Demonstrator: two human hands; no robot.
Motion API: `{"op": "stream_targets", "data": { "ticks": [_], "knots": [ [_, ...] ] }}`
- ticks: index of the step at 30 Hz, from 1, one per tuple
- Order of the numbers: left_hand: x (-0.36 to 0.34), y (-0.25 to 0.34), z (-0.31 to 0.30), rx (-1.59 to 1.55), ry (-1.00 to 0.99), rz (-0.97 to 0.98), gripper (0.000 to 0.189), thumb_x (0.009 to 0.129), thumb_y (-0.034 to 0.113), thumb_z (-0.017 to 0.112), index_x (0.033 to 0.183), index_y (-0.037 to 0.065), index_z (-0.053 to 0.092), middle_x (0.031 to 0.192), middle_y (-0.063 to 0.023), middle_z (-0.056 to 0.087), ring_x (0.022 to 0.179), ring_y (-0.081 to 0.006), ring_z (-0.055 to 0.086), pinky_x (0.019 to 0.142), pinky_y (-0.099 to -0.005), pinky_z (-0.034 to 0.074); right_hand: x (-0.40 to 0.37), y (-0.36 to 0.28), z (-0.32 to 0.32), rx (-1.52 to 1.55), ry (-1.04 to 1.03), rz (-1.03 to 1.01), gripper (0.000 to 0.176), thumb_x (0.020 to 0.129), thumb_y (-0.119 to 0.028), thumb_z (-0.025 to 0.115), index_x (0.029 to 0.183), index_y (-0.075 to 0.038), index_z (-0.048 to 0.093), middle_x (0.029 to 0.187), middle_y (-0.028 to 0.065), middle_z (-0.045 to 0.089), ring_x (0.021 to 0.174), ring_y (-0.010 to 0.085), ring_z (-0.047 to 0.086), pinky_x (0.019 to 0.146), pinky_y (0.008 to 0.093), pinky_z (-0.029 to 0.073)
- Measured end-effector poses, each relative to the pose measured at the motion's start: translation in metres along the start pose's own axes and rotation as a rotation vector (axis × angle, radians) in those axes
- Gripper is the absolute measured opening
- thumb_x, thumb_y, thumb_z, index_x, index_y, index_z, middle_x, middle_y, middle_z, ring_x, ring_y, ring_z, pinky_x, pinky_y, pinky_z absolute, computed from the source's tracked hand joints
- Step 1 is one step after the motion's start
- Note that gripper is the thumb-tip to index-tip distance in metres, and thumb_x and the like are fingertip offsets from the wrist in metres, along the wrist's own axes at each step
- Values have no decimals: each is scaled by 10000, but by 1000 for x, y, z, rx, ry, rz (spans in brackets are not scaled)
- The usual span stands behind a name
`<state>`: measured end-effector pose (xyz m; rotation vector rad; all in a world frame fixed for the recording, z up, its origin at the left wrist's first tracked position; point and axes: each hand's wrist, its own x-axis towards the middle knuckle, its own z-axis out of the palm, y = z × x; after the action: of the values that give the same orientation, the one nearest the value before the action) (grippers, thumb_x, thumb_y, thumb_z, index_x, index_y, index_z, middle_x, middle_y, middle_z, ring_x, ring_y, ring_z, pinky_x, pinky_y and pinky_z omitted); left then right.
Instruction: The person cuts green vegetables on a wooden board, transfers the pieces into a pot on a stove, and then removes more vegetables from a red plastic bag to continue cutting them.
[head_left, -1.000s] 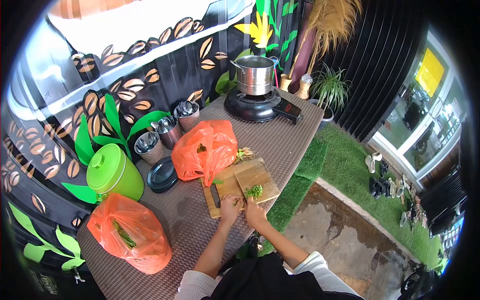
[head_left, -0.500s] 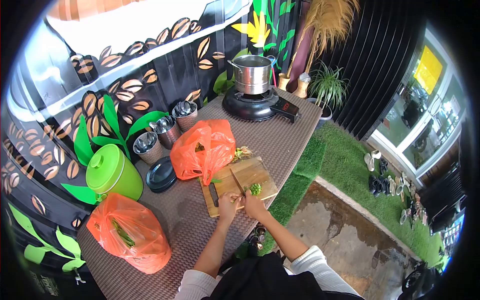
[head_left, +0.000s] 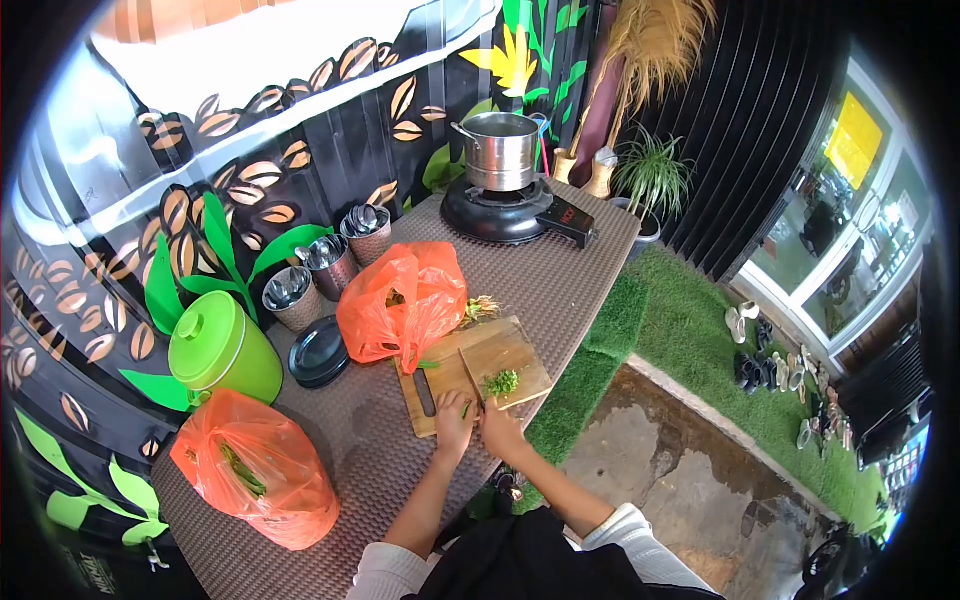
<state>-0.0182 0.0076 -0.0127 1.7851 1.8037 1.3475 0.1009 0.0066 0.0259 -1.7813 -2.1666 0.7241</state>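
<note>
On the wooden cutting board (head_left: 450,376) lies a small pile of chopped greens (head_left: 501,382), right of the knife. My right hand (head_left: 501,431) is closed round the handle of the knife (head_left: 470,373), whose blade points away from me over the board. My left hand (head_left: 455,417) is at the board's near left, beside the blade, with bent fingers on some green stems, mostly hidden under them. Behind the board an orange plastic bag (head_left: 402,305) touches its far left corner. Some stems with roots (head_left: 481,309) lie beside that bag.
A second orange bag (head_left: 262,470) stands at the near left, by a green lidded container (head_left: 225,350) and dark plates (head_left: 319,352). Cups of cutlery (head_left: 327,262) line the wall side. A steel pot (head_left: 501,152) sits on a black stove (head_left: 497,212) at the far end.
My right hand and the knife handle have shifted slightly down toward me. The left hand's fingers have moved a little, and the pile of greens looks more spread out.
</note>
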Motion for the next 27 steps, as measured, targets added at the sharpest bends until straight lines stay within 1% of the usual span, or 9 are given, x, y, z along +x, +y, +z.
{"op": "stream_targets", "data": {
  "ticks": [2, 7, 10, 12, 16, 18, 23, 24, 27],
  "knots": [
    [-3, 1, 0, 42, 22, 79, 110, 796, 91, 651, 882, 24, 642, 916, -116, 605, 937, -320, 537, 839, -401, 435, 5, -2, 1, 0, -24, 6, 280, 965, -263, 432, 1068, -6, 392, 837, 303, 635, 817, 484, 633, 718, 564, 502],
    [-3, 5, -6, 39, 1, 78, 101, 792, 83, 654, 875, 26, 647, 916, -117, 608, 939, -322, 540, 845, -400, 439, 24, 7, -4, 67, -93, -14, 273, 964, -249, 430, 1079, -5, 394, 842, 307, 636, 821, 475, 639, 718, 567, 504],
    [-1, 1, -4, 14, -16, 11, 91, 795, 79, 651, 872, 30, 649, 913, -118, 607, 942, -322, 539, 846, -401, 440, 10, 7, 3, 48, 10, -87, 265, 960, -244, 433, 1077, -8, 396, 833, 303, 641, 796, 460, 649, 690, 559, 514],
    [-1, 1, -1, 4, -24, -40, 84, 798, 77, 649, 868, 31, 648, 910, -118, 605, 944, -322, 537, 844, -402, 441, -1, 4, 7, -67, -2, 1, 254, 954, -235, 444, 1059, -8, 396, 807, 290, 645, 783, 449, 653, 676, 539, 523],
    [-2, 1, -2, 21, -14, 8, 73, 802, 83, 651, 856, 35, 644, 906, -114, 597, 950, -320, 532, 852, -406, 435, 9, 5, 0, -81, -25, 38, 221, 950, -212, 437, 1049, -18, 401, 794, 264, 659, 764, 424, 672, 663, 506, 546],
    [1, 3, -1, 27, -11, 25, 74, 800, 88, 657, 855, 41, 644, 908, -110, 595, 953, -318, 530, 854, -405, 433, 14, 14, -10, -40, 26, 28, 235, 952, -227, 452, 1035, -14, 398, 763, 265, 647, 763, 448, 653, 670, 532, 527],
    [11, 4, 12, 1, -73, 15, 71, 773, 101, 684, 836, 68, 681, 854, -85, 632, 913, -298, 550, 841, -392, 433, 20, 26, -29, -50, -83, -16, 254, 956, -230, 433, 1063, 0, 413, 831, 279, 653, 798, 443, 660, 691, 522, 534],
    [12, 5, 16, -2, -74, 17, 71, 773, 101, 684, 836, 68, 681, 854, -85, 632, 913, -298, 550, 841, -392, 433, 19, 26, -29, -18, -84, -9, 270, 958, -241, 439, 1057, 8, 410, 840, 298, 641, 814, 468, 643, 710, 537, 520],
    [13, 5, 26, -80, -4, -44, 73, 756, 103, 702, 819, 68, 696, 806, -85, 642, 876, -299, 562, 823, -389, 439, 13, 24, -25, 11, -76, 12, 297, 958, -256, 448, 1063, 19, 407, 857, 320, 629, 835, 493, 627, 730, 553, 506]
  ]
}}
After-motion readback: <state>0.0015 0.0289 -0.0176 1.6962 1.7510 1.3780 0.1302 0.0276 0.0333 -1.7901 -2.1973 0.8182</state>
